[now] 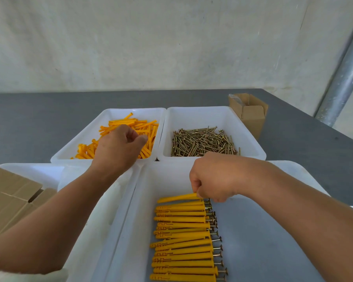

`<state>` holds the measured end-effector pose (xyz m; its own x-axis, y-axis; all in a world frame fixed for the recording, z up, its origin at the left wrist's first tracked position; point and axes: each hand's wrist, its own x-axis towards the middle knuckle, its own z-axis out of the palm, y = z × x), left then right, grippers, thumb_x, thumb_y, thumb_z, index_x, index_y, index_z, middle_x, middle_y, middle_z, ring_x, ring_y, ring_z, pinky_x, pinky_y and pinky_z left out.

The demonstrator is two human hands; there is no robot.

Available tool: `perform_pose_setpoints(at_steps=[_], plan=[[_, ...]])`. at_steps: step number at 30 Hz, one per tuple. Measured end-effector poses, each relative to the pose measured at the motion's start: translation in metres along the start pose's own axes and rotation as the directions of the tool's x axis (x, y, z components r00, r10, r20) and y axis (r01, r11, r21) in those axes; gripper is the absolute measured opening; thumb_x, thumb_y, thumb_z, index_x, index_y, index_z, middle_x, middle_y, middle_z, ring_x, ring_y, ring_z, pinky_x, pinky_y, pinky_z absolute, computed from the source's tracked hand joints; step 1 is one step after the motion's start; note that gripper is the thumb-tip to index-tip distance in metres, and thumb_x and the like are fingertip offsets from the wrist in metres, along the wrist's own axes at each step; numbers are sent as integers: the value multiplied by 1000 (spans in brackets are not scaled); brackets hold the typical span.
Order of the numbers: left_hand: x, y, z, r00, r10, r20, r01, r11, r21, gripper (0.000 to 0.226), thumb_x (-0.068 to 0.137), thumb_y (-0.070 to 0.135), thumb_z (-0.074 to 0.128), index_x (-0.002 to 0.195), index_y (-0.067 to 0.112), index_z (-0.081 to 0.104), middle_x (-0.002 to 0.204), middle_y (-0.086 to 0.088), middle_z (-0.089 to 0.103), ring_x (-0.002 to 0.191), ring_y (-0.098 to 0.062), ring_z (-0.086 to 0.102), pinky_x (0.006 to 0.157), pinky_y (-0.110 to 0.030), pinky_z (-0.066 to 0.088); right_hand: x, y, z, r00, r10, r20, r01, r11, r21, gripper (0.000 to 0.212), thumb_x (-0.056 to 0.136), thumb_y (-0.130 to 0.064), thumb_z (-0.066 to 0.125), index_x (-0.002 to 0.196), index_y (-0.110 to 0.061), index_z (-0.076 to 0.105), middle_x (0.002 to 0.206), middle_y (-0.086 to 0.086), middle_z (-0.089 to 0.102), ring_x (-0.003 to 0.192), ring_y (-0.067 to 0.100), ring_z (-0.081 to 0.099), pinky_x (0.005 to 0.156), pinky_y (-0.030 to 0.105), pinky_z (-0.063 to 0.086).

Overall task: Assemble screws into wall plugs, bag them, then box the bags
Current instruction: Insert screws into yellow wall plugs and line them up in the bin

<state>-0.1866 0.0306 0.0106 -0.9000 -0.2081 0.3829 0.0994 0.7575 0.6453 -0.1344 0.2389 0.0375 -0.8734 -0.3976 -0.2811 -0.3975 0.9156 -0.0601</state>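
Yellow assembled plugs lie in a row in the near white tray. The right hand pinches the topmost plug at its screw end. The left hand reaches among the loose plugs in the far bin, fingers curled, perhaps round one; I cannot tell. The screws fill the neighbouring bin.

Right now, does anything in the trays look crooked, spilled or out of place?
Only the topmost plug in the near tray: it slants against the otherwise roughly parallel row, but the right hand pinches its screw end, so it seems mid-placement. Nothing looks spilled.
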Motion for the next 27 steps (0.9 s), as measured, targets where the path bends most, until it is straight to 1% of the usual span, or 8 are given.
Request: perform_pose_setpoints(at_steps=[3,10,14,17,19,21,24,27], plan=[[1,-4,2,999,12,31,-16,989,147,24,91,46,56,85,23,59,72,10,56,68,-4,47,54,-24,31,5,-1,7,1000,-1,16,2,1000,-21,11,93,-17,57,100,-14,65,84,0,58,94,23,68,73,29,50],[3,-11,6,967,5,256,-109,912,395,50,95,62,31,76,23,57,77,3,54,90,-24,54,69,-34,36,12,0,13,1000,-6,23,7,999,-45,14,92,-18,58,103,-13,66,86,0,58,95,23,68,75,30,52],[3,-13,6,920,-30,391,-173,863,474,70,91,71,13,101,28,68,105,-3,65,110,-27,55,83,-36,42,9,6,-2,1000,-1,20,0,999,34,16,95,-23,55,96,-12,67,82,-2,68,77,17,71,62,24,52],[4,-13,6,905,-47,423,-198,833,516,79,87,75,7,115,32,67,121,-2,65,118,-26,53,83,-35,40,8,19,-18,984,34,-173,10,969,246,23,96,-30,53,91,-15,70,81,2,73,66,12,71,56,24,51],[5,-12,6,895,-56,442,-210,821,530,83,85,77,5,114,32,67,122,-1,64,118,-25,53,80,-34,38,14,31,-22,922,105,-374,6,959,284,34,97,-37,51,84,-10,67,77,6,69,66,17,64,59,30,49],[5,-12,6,889,-59,454,-220,816,535,83,84,78,4,115,33,67,124,1,64,118,-24,53,80,-34,38,21,43,-16,885,176,-431,-60,961,271,47,101,-44,43,71,-10,56,69,5,56,63,16,50,54,30,36],[6,-12,5,884,-53,464,-230,816,531,81,83,78,4,123,38,62,130,3,61,123,-24,50,82,-34,37,29,59,-1,923,244,-297,-164,949,271,54,104,-50,24,75,-15,52,81,3,57,83,20,54,64,28,34],[7,-12,4,873,-58,484,-235,821,521,78,84,78,3,129,42,55,137,4,55,129,-24,46,89,-38,37,36,66,7,949,290,-127,-248,931,268,75,99,-62,8,129,-16,60,134,11,56,125,30,49,93,35,37]])
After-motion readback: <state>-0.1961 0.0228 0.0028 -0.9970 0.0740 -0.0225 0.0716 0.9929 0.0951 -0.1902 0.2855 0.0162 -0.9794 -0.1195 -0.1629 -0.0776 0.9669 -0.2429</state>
